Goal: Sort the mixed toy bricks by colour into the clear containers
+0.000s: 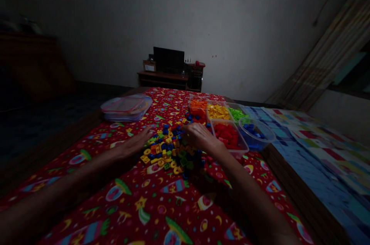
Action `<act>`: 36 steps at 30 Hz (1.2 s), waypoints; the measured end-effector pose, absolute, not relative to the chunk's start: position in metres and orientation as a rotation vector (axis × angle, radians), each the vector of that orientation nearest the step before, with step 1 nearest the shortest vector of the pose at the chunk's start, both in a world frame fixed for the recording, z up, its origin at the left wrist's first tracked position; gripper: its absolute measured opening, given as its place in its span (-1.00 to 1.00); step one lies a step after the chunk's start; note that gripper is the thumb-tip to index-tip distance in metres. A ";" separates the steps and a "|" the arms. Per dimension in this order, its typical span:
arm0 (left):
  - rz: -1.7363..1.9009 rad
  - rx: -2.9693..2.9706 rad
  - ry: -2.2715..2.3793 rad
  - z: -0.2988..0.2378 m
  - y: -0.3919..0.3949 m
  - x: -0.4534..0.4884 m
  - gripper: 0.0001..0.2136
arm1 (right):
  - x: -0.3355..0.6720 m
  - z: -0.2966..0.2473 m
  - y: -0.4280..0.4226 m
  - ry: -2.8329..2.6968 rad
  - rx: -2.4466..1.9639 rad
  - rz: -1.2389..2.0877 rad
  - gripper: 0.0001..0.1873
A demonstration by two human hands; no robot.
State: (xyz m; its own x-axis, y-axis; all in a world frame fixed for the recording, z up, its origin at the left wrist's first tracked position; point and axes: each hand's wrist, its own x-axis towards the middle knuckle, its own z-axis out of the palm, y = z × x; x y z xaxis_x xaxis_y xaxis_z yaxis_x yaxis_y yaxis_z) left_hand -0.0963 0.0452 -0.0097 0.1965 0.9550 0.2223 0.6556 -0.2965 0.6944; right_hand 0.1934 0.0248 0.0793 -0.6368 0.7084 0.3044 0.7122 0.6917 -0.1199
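A heap of mixed building blocks (164, 152), in yellow, blue, green, orange and red, lies on a red patterned cloth (138, 206). My left hand (141, 139) is at the heap's left edge, blurred, with its fingers stretched forward. On the other side my right hand (200, 136) reaches over the far right part of the heap, its fingers loosely bent and pointing left. No block shows in either hand. The right fingertips are dim and partly hidden against the blocks.
Right of the heap stand clear containers of sorted blocks: orange (198, 106), yellow (219, 111), green (238, 114), red (227, 136) and blue (254, 131). Stacked plastic lids (125, 108) lie at the far left. A bed (312, 152) adjoins on the right.
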 end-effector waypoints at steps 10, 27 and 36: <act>0.793 2.373 1.466 -0.019 0.002 -0.026 -0.16 | 0.160 0.045 0.031 -2.753 -0.838 0.159 -0.74; 0.773 2.288 1.330 0.046 0.074 -0.032 -0.68 | 0.211 0.068 0.057 -2.267 -1.164 0.328 -0.83; 0.583 2.288 1.365 0.042 0.070 -0.036 -0.87 | 0.213 0.084 0.047 -2.263 -1.225 0.351 -0.89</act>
